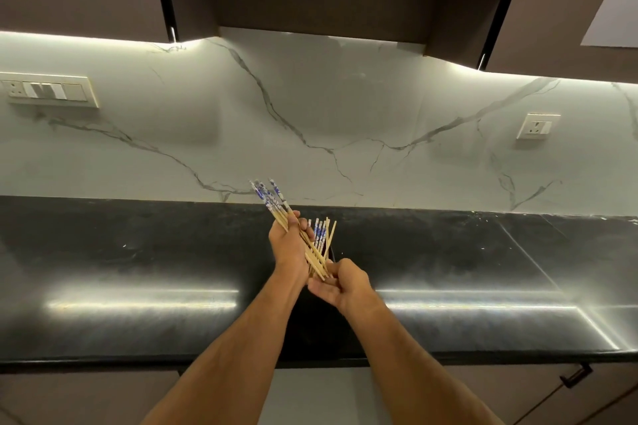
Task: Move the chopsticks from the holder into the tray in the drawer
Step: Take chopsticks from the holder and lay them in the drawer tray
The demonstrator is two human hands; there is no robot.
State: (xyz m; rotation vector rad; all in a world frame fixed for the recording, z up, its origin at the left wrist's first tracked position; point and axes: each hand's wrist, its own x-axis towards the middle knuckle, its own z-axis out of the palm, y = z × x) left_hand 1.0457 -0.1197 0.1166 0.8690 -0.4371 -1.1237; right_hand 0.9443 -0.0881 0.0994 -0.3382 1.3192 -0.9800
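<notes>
Reaching out over the dark counter point(138, 252), both bare arms meet near the middle. The right hand point(340, 286) is nearest. Its fingers are curled around the low, plain ends of the chopsticks that stand in the holder point(332, 252). The holder is dark and mostly hidden behind the hands, so only a bit of its rim shows.

Just past it, the left hand point(288, 245) has its grip closed around a bunch of chopsticks point(276, 203). This bunch is lifted up. Its long sticks slant, with the blue-and-white ends up and to the left, away from the person, and the plain tips down and to the right, touching the right hand.

A few more chopsticks point(321, 235) stand almost straight up in the holder, just right of the left hand.

The drawer and its tray are out of view. I think they sit lower down, so the bunch must come back toward the person.

Behind everything is the marble wall point(345, 97).
</notes>
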